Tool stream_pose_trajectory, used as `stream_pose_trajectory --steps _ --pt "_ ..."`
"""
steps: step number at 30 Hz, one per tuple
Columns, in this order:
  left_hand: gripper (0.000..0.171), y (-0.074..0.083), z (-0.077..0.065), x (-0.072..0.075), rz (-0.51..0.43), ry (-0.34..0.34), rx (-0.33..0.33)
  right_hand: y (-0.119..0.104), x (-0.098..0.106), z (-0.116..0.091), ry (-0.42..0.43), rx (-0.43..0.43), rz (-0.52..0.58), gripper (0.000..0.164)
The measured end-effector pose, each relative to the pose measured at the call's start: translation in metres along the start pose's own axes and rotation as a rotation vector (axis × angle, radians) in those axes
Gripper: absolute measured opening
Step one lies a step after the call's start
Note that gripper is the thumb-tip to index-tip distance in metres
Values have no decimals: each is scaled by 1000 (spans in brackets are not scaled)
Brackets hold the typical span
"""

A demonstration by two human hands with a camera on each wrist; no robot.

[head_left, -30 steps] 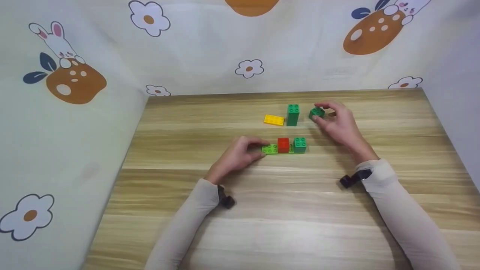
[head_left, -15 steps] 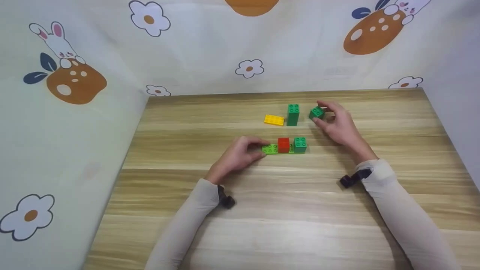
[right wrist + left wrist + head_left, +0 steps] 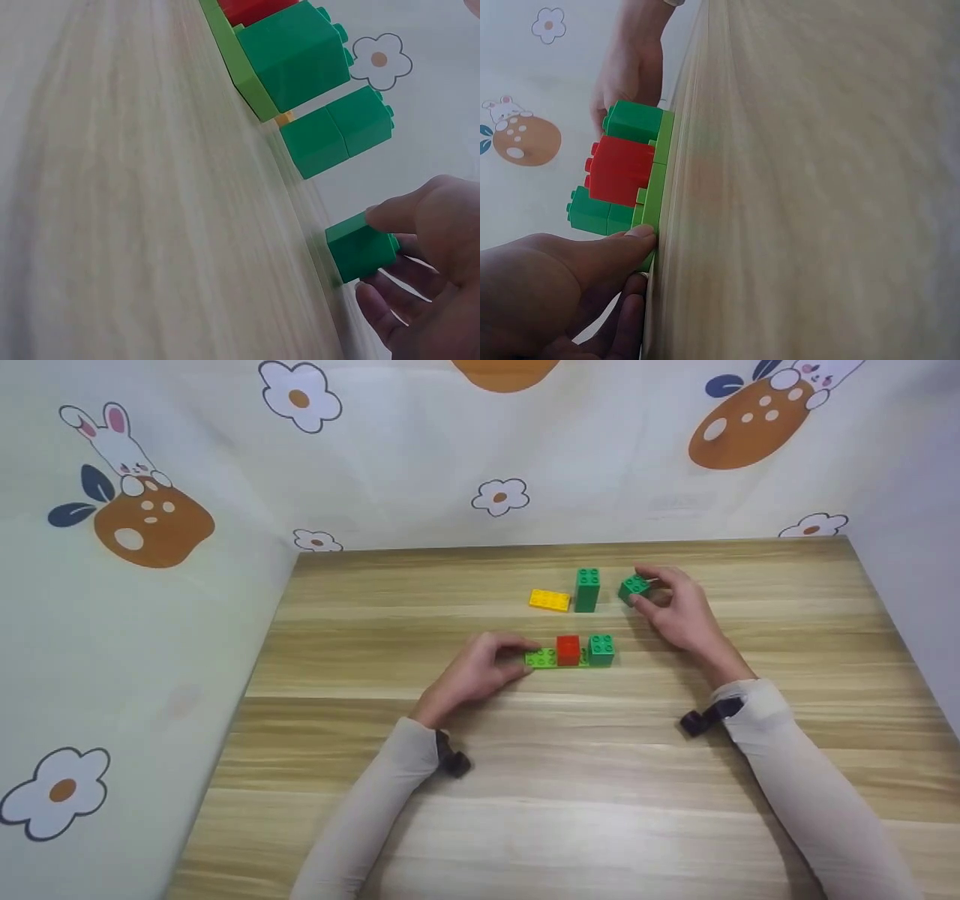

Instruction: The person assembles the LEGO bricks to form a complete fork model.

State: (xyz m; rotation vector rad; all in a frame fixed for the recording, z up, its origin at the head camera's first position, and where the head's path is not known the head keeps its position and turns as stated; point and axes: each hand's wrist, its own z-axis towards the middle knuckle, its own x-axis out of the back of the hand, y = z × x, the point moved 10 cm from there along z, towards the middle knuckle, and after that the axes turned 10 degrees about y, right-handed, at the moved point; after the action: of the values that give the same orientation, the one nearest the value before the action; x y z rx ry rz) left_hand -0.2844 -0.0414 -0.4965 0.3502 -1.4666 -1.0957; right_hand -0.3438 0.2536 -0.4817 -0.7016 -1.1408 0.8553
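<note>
My left hand (image 3: pixel 481 666) pinches the left end of a lime-green building plate (image 3: pixel 541 658) between thumb and fingers. On that plate stand a red block (image 3: pixel 568 650) and, at its right end, a green block (image 3: pixel 601 649). My right hand (image 3: pixel 679 604) is at a small separate green block (image 3: pixel 634 588) on the table, turned at an angle. In the right wrist view, the thumb (image 3: pixel 390 217) lies against one side of this block, with curled fingers at the other side.
Behind the plate stands a tower of two green blocks (image 3: pixel 587 591). Left of it a flat yellow plate (image 3: pixel 550 600) lies on the wooden table (image 3: pixel 525 780). A patterned cloth wall (image 3: pixel 405 472) rises along the table's back and left edges.
My right thumb and fingers have shifted slightly about the small green block. The left hand, the plate and the other blocks stay in place.
</note>
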Motion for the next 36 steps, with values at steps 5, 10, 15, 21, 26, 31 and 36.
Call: stream_pose_trajectory --steps 5,10,15,21,26,31,36 --pt "35 0 0 0 -8 1 0 2 -1 0 -10 -16 -2 53" --pt "34 0 0 0 -10 2 -2 5 -1 0 -19 -27 -29 51" --pt "34 -1 0 0 -16 3 -4 7 -3 -1 -33 -35 -33 51" --pt "34 -1 0 0 -4 0 1 10 -5 -1 -51 -53 -45 53" --pt "34 -2 0 -1 -10 -2 11 9 -5 -1 -52 -42 -40 52" --pt "34 -2 0 0 -11 2 14 4 -2 0 -34 -28 -26 51" --pt "35 -1 0 0 2 0 13 -7 2 0 -13 3 4 50"
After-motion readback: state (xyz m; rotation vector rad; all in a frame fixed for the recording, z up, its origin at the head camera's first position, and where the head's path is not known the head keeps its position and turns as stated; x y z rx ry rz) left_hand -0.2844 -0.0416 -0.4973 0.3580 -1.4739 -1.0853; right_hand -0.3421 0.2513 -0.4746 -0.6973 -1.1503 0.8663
